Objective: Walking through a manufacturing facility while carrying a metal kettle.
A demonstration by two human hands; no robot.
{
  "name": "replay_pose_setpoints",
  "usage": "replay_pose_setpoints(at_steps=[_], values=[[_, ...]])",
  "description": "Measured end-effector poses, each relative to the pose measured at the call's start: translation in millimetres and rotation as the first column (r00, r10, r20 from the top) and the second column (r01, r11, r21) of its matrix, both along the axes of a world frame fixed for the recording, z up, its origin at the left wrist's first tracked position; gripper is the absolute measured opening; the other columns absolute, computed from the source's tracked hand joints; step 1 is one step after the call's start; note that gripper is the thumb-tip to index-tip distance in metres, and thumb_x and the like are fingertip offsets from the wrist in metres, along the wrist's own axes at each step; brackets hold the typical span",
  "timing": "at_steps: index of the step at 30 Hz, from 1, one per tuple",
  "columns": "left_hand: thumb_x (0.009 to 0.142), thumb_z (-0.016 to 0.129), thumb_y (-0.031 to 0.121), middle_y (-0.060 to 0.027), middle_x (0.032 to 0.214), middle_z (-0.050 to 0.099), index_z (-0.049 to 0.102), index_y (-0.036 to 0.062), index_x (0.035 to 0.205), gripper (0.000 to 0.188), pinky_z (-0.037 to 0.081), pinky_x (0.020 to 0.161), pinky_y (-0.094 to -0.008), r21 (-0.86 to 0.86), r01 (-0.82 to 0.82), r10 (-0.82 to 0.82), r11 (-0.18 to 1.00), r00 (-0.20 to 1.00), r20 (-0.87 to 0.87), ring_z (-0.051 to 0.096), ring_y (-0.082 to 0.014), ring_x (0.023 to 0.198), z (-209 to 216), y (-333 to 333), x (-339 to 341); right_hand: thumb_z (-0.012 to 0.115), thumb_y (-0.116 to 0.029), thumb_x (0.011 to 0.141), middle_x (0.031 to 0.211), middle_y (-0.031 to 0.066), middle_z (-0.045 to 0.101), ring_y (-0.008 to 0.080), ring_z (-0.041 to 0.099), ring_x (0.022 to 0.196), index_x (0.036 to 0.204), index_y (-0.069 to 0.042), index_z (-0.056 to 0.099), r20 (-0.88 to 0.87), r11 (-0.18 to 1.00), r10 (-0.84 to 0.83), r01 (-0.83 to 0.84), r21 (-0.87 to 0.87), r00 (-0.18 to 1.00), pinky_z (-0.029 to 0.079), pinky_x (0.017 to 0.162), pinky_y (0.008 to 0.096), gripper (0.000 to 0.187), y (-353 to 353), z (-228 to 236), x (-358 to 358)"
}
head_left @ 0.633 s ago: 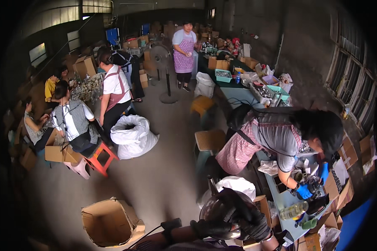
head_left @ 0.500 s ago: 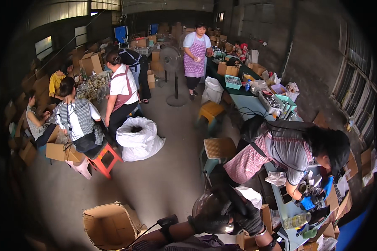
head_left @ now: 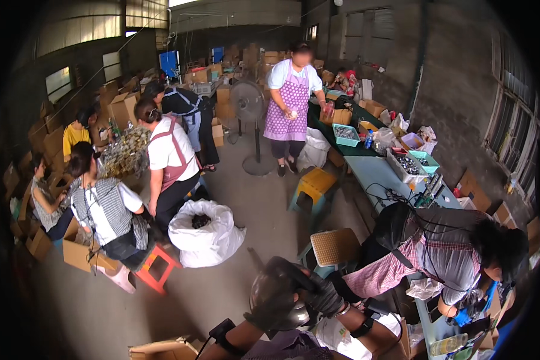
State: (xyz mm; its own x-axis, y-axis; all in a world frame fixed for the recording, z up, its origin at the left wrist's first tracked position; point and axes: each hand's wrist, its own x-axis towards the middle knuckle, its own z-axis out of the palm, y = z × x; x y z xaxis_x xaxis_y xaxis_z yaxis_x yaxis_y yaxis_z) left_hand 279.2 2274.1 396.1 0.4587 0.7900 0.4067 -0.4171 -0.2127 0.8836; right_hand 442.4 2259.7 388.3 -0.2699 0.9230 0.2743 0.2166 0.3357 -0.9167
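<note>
Round shiny thing (head_left: 260, 290): it has moved left in the view since the last picture, and both hands have gone with it. It is held up in the air, left of the near end of the blue-grey counter (head_left: 429, 321).
Left hand (head_left: 275, 312): in a dark glove, pressed around the low side of the round thing. It is too dark to count the fingers.
Right hand (head_left: 321, 297): in a dark glove too, gripping the right side.
White bag (head_left: 351, 336): it is under the right arm, left of the counter's edge.
Cardboard box (head_left: 168, 348): most of it showed before; now just the top peeks in at the bottom.
Person in a purple apron (head_left: 288, 108): looks bigger now, with one arm reaching toward the green-topped counter.
Leaning co-worker (head_left: 438, 246): bends over the blue-grey counter, as before, with blue gloves on.
Clear bottle (head_left: 449, 344): lies near that counter's near end.
</note>
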Motion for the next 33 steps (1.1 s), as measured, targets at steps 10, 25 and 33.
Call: replay_pose_setpoints(at_steps=[10, 25, 33], values=[[0.079, 0.061, 0.033, -0.0061, 0.124, 0.046, 0.033, 0.0021, 0.136, 0.070, 0.033, 0.100, -0.0337, -0.603, 0.427, -0.414, 0.674, 0.894, 0.170, 0.043, -0.0185, 0.116, -1, 239, 41, 0.059, -0.013, 0.083, 0.114, 0.0096, 0.056, 0.0216, 0.055, 0.105, 0.124, 0.001, 0.046, -0.204, 0.997, -0.045, 0.056, 0.048, 0.978, 0.042, 0.094, 0.0323, 0.045, 240, -4, 44], [0.090, 0.048, 0.009, -0.0089, 0.134, 0.038, 0.032, 0.0031, 0.134, 0.048, 0.026, 0.106, -0.0338, -0.074, 0.646, -0.648, 0.760, 0.746, -0.155, 0.035, -0.0197, 0.124, -23, 639, 188, 0.052, -0.022, 0.092, 0.134, 0.0134, 0.042, 0.0221, 0.044, 0.121, 0.140, -0.004, 0.027, -0.011, 0.930, -0.367, 0.367, 0.009, 0.930, 0.037, 0.098, 0.0334, 0.056, 548, -8, 173], [0.079, 0.064, 0.010, -0.0062, 0.124, 0.047, 0.034, 0.0037, 0.129, 0.059, 0.033, 0.101, -0.0294, 0.130, 0.558, -0.485, 0.820, 0.797, -0.360, 0.041, -0.0133, 0.117, -84, 777, 308, 0.060, -0.023, 0.087, 0.107, 0.0135, 0.060, 0.0162, 0.059, 0.087, 0.132, 0.003, 0.038, -0.124, 0.771, -0.636, 0.635, -0.051, 0.762, 0.045, 0.083, 0.0294, 0.056, 666, 9, 253]])
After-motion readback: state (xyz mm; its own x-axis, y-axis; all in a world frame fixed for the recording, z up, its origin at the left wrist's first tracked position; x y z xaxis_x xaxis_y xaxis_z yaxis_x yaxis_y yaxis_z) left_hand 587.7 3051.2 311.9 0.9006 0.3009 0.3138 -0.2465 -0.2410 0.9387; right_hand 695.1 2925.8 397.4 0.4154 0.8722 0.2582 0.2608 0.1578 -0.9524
